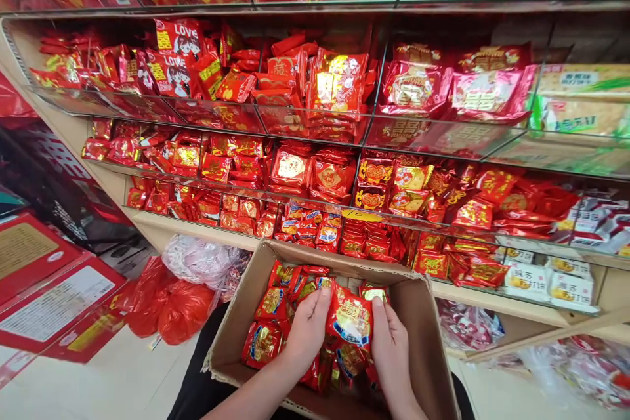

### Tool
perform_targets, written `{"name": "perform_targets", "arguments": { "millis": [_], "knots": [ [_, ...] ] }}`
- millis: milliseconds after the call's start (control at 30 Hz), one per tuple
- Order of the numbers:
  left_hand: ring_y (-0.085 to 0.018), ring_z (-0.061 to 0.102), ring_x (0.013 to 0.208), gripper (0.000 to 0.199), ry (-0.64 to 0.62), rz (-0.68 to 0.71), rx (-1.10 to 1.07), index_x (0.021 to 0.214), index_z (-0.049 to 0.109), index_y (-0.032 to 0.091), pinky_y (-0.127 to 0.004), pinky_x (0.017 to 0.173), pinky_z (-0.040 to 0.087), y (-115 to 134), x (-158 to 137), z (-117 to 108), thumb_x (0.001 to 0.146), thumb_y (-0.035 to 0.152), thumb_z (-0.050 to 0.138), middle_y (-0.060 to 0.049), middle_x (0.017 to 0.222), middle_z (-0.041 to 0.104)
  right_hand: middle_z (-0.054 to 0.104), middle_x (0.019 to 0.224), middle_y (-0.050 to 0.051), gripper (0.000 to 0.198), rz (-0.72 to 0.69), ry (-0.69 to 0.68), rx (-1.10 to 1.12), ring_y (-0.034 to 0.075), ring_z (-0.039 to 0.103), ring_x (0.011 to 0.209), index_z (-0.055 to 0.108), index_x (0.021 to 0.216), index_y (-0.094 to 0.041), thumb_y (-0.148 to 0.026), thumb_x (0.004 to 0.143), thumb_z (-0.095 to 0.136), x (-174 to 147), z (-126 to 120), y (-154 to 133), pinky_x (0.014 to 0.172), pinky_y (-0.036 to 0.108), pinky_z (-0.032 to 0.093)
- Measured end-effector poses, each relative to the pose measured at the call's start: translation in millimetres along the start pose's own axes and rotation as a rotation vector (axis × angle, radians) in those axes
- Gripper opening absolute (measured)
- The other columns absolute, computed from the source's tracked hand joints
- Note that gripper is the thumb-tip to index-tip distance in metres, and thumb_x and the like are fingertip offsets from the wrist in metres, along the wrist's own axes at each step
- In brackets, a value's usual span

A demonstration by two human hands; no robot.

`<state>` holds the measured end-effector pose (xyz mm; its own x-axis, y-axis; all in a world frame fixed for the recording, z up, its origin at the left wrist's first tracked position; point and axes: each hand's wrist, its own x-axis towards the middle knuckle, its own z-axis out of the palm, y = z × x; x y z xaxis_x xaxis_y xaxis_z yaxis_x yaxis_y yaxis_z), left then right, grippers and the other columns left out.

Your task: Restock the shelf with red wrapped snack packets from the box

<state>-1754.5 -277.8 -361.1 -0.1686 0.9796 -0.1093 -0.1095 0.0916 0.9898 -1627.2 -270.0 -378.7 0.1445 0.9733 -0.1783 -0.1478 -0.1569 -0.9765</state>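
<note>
An open cardboard box (pixel 418 341) rests across my lap, with several red and gold snack packets (pixel 266 341) inside it. Between my two hands is a red snack packet (pixel 350 318) with gold print and a blue band, held over the box. My left hand (pixel 310 325) grips its left edge, thumb on top. On the opposite edge, my right hand (pixel 391 348) pinches it with the thumb at the upper corner. The fingers under the packet are mostly hidden. More packets lie directly beneath it, and I cannot tell whether any of them are held too.
Ahead stands a tiered wooden shelf (pixel 522 307) with clear dividers, filled with red packets (pixel 339 82) and white packets (pixel 571 282). Red plastic bags (pixel 172 308) lie on the floor to the left, near red cartons (pixel 54 302). Clear bags (pixel 585 367) sit under the shelf on the right.
</note>
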Motion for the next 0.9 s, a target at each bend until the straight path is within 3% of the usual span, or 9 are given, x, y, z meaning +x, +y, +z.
{"name": "perform_targets", "arguments": {
  "millis": [133,333,400,500,567,700,800,900],
  "knots": [
    [-0.006,0.034,0.042,0.043,0.115,-0.121,-0.119,0.068,0.05,0.016,-0.018,0.041,0.028,-5.1,2.3,-0.8,0.075,0.057,0.041,0.006,0.05,0.039,0.062,0.069,0.002,0.036,0.135,0.041,0.229,0.015,0.054,0.054,0.052,0.079,-0.017,-0.052,0.07,0.053,-5.0,4.0,11.6,0.047,0.023,0.04],
    [-0.009,0.042,0.051,0.041,-0.007,-0.107,-0.122,0.083,0.055,0.018,-0.02,0.046,0.033,0.4,-2.1,-10.0,0.076,0.056,0.039,0.003,0.062,0.048,0.064,0.07,0.003,0.038,0.199,-0.229,0.209,0.017,0.056,0.053,0.057,0.074,-0.017,-0.054,0.066,0.057,-9.3,1.9,0.2,0.042,0.024,0.038],
    [-0.009,0.041,0.049,0.043,-0.007,-0.093,-0.085,0.086,0.054,0.018,-0.02,0.043,0.03,0.4,0.0,-14.6,0.077,0.056,0.036,0.002,0.064,0.049,0.063,0.068,0.003,0.04,0.283,-0.31,0.246,0.014,0.052,0.045,0.059,0.074,-0.017,-0.055,0.064,0.058,-9.4,0.0,-11.3,0.035,0.021,0.033],
    [-0.009,0.042,0.048,0.039,-0.016,-0.082,0.021,0.08,0.052,0.018,-0.021,0.043,0.031,-3.9,6.2,-26.5,0.076,0.055,0.04,0.002,0.065,0.049,0.061,0.059,0.001,0.036,0.462,-0.293,0.22,0.008,0.046,0.037,0.059,0.068,-0.017,-0.051,0.059,0.065,2.0,-9.8,-33.5,0.031,0.016,0.027],
    [-0.009,0.043,0.05,0.036,-0.065,-0.065,0.134,0.075,0.051,0.018,-0.021,0.047,0.034,-8.0,8.7,-37.8,0.074,0.053,0.045,0.003,0.063,0.048,0.057,0.052,-0.002,0.03,0.483,-0.261,0.184,0.005,0.043,0.036,0.058,0.066,-0.016,-0.043,0.059,0.069,21.0,-22.4,-50.7,0.033,0.013,0.029],
    [-0.011,0.043,0.059,0.026,-0.128,0.035,0.378,0.075,0.053,0.018,-0.022,0.058,0.035,-15.5,3.0,-61.9,0.076,0.043,0.047,0.003,0.063,0.047,0.046,0.038,-0.004,0.02,0.358,-0.134,0.136,0.002,0.031,0.027,0.054,0.061,-0.013,-0.027,0.063,0.069,80.1,-52.5,-81.0,0.027,0.011,0.023],
    [-0.011,0.041,0.06,0.024,-0.144,0.019,0.483,0.075,0.055,0.018,-0.021,0.058,0.034,-22.5,-6.5,-73.9,0.078,0.04,0.043,0.002,0.063,0.048,0.053,0.044,0.002,0.015,0.415,-0.013,0.038,0.004,0.041,0.03,0.053,0.058,-0.011,-0.015,0.066,0.065,127.0,-62.9,-87.9,0.028,0.011,0.031],
    [-0.011,0.041,0.058,0.025,-0.167,-0.029,0.528,0.075,0.056,0.019,-0.02,0.055,0.033,-33.4,-14.0,-78.8,0.078,0.039,0.043,0.002,0.062,0.049,0.057,0.051,0.005,0.014,0.405,-0.012,-0.002,0.011,0.054,0.042,0.052,0.059,-0.012,-0.008,0.063,0.065,164.5,-54.2,-76.4,0.036,0.018,0.043]
  ]
}}
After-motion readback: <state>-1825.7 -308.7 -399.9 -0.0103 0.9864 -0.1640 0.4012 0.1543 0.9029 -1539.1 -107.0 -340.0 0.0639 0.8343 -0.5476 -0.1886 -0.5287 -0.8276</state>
